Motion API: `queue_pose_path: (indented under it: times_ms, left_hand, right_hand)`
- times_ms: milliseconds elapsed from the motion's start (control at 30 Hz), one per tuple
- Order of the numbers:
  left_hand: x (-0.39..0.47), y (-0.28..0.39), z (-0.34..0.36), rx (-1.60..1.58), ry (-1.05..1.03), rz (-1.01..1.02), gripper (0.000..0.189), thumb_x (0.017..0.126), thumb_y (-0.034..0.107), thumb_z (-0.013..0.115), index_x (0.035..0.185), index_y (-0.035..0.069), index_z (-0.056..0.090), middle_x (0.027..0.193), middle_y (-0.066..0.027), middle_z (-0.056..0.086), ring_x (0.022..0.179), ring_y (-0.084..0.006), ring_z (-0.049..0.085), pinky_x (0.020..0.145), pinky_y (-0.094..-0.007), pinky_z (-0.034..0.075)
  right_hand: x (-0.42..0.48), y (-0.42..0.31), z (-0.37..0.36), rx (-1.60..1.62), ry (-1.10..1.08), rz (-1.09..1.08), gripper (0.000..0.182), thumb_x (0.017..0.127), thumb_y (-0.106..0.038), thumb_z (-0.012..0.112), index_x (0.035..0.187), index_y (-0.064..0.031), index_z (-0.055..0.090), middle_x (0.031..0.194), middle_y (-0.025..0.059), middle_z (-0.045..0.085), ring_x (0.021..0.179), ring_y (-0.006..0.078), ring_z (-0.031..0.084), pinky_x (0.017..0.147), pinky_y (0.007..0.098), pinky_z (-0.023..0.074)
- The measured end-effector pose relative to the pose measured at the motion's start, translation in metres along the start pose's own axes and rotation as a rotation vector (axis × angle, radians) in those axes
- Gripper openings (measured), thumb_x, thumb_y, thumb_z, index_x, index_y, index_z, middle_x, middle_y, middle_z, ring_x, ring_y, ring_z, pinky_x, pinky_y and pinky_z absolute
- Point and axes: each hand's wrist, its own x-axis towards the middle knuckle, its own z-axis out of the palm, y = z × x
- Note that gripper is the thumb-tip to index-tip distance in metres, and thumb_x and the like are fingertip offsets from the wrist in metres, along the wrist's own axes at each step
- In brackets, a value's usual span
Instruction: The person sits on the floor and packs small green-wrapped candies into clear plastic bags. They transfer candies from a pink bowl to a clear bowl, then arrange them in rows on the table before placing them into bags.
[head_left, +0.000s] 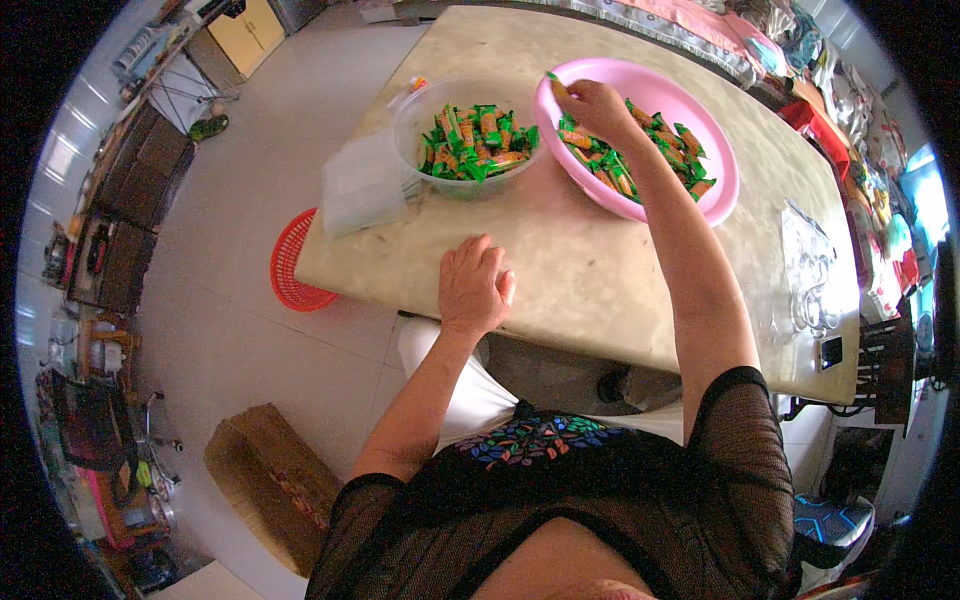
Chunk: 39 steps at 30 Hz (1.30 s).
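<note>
My right hand (602, 112) is over the left part of a pink plastic basin (724, 202), pinching one wrapped snack stick (558, 89) near the rim. Inside the basin lie several snack sticks (679, 161) in green and orange wrappers; my hand and forearm hide some of them. To its left stands a translucent plastic bowl (411, 161) with a heap of similar wrapped sticks (480, 135). My left hand (474, 289) rests palm down at the near table edge, holding nothing, its fingers loosely bent.
A stack of clear plastic bags (364, 184) lies left of the bowl on the table (555, 285). A red plastic basket (289, 270) is below the table's left corner. A cardboard box (274, 480) stands on the floor. Clear plastic packaging (810, 270) lies at the right.
</note>
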Motion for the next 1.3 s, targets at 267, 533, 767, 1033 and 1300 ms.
queue_pose_path:
  times_ms: [267, 533, 767, 1033, 1300]
  left_hand:
    - [0.005, 0.002, 0.003, -0.016, -0.059, 0.015, 0.037, 0.07, 0.021, 0.067, 0.102, 0.007, 0.055, 0.114, -0.012, 0.051, 0.111, -0.0281, 0.048, 0.089, -0.0447, 0.036]
    - [-0.001, -0.001, 0.003, 0.016, -0.04, -0.009, 0.04, 0.069, 0.021, 0.069, 0.103, 0.007, 0.055, 0.114, -0.0114, 0.052, 0.112, -0.028, 0.048, 0.091, -0.0451, 0.035]
    - [-0.001, -0.005, 0.007, -0.013, -0.017, -0.007, 0.036, 0.068, 0.02, 0.07, 0.099, 0.007, 0.056, 0.113, -0.0109, 0.053, 0.112, -0.0278, 0.049, 0.091, -0.0453, 0.036]
    - [-0.003, -0.007, 0.01, -0.004, -0.026, -0.025, 0.036, 0.067, 0.02, 0.07, 0.098, 0.008, 0.056, 0.114, -0.0112, 0.053, 0.113, -0.0275, 0.048, 0.091, -0.0457, 0.036]
    - [-0.002, -0.005, 0.011, -0.047, -0.009, 0.001, 0.034, 0.069, 0.02, 0.069, 0.097, 0.006, 0.056, 0.111, -0.0117, 0.053, 0.11, -0.0279, 0.049, 0.088, -0.046, 0.036]
  right_hand:
    - [-0.003, 0.041, -0.028, -0.746, 0.078, -0.9, 0.02, 0.079, -0.022, 0.057, 0.095, -0.0123, 0.064, 0.07, 0.0099, 0.062, 0.067, 0.0274, 0.064, 0.057, 0.0388, 0.0521]
    - [-0.063, 0.069, -0.03, -0.524, -0.413, -0.019, 0.042, 0.061, -0.039, 0.072, 0.07, 0.0016, 0.062, 0.065, 0.02, 0.059, 0.058, 0.0308, 0.057, 0.056, 0.0423, 0.0429]
    - [-0.069, 0.07, -0.019, -0.423, -0.342, -0.128, 0.033, 0.066, -0.03, 0.069, 0.068, 0.0014, 0.059, 0.062, 0.021, 0.056, 0.056, 0.0284, 0.055, 0.056, 0.0411, 0.0419]
    - [-0.07, 0.05, -0.027, -0.165, -0.121, 0.001, 0.04, 0.074, -0.039, 0.068, 0.073, 0.0003, 0.06, 0.068, 0.0167, 0.061, 0.064, 0.0259, 0.061, 0.061, 0.0374, 0.0462]
    - [-0.017, -0.01, -0.008, 0.262, 0.23, -0.061, 0.045, 0.082, -0.043, 0.064, 0.092, 0.0013, 0.061, 0.077, 0.0124, 0.066, 0.066, 0.0202, 0.064, 0.061, 0.0337, 0.0503]
